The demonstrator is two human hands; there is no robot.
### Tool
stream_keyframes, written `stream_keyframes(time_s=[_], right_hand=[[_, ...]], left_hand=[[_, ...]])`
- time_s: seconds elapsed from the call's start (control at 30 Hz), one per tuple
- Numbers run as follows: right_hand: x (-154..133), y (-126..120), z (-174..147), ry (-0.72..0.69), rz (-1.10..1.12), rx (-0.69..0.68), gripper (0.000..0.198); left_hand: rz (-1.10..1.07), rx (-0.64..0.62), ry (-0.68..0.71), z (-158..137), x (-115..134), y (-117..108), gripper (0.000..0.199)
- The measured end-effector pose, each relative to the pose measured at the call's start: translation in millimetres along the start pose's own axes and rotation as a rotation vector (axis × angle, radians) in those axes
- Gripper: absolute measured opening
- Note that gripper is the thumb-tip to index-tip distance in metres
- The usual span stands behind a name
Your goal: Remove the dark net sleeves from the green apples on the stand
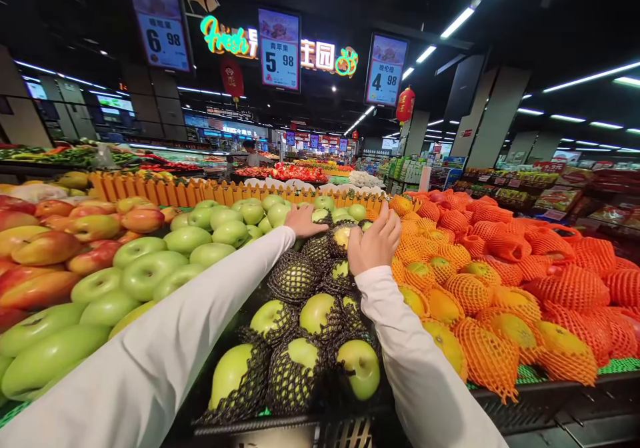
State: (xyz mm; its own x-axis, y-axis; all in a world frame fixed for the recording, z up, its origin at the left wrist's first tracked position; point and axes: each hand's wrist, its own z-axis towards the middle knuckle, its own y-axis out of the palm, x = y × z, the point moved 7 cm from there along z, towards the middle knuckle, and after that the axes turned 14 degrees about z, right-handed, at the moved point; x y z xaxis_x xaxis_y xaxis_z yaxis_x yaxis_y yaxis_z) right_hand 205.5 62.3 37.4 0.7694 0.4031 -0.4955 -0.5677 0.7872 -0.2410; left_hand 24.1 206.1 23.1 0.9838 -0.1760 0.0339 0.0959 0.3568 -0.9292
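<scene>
Both my arms in white sleeves reach over a fruit display. My left hand (pixel 303 221) rests on a green apple at the far end of the green apple pile (pixel 150 268). My right hand (pixel 375 243) lies palm down on a yellow-green fruit in black foam netting (pixel 341 236); whether it grips the fruit I cannot tell. More netted green fruit (pixel 295 361) fills the bin between my arms, close to me.
Red-yellow mangoes (pixel 45 248) lie at left, oranges in orange netting (pixel 500 288) at right. An orange picket divider (pixel 165 191) runs behind the bins. A black crate rim (pixel 550 395) fronts the display. Price signs (pixel 279 49) hang overhead; a person stands far back.
</scene>
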Motion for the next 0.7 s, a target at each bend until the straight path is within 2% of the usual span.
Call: stream_keyframes(time_s=[0.1,0.23,0.37,0.43,0.5,0.57,0.63,0.7], right_hand=[[-6.6,-1.8,-2.8,0.003,0.02,0.001,0.069],[-9.1,-3.1,-3.2,0.008,0.032,0.012,0.069],[3.0,-0.7,4.6,0.004,0.018,-0.011,0.074],[12.8,0.1,8.7,0.046,0.013,-0.015,0.076],[18.7,1.8,10.1,0.085,0.012,-0.024,0.077],[17.5,4.3,8.2,0.085,0.01,-0.032,0.075],[12.3,6.5,4.1,0.067,0.011,-0.03,0.072],[7.8,8.8,-0.4,0.06,0.016,-0.031,0.07]], left_hand=[[0.038,-0.057,0.106,-0.3,-0.5,1.6,0.084],[0.064,-0.119,0.132,0.1,-3.6,2.6,0.089],[0.029,-0.173,0.134,-3.9,-4.9,2.0,0.106],[-0.023,-0.193,0.143,-10.8,-4.9,-6.2,0.114],[-0.062,-0.178,0.168,-23.8,-6.6,-23.7,0.108],[-0.068,-0.121,0.207,-47.0,-14.3,-49.1,0.092],[-0.057,-0.027,0.232,-83.2,-32.8,-79.4,0.078],[-0.049,0.089,0.264,-131.8,-60.1,-111.0,0.071]])
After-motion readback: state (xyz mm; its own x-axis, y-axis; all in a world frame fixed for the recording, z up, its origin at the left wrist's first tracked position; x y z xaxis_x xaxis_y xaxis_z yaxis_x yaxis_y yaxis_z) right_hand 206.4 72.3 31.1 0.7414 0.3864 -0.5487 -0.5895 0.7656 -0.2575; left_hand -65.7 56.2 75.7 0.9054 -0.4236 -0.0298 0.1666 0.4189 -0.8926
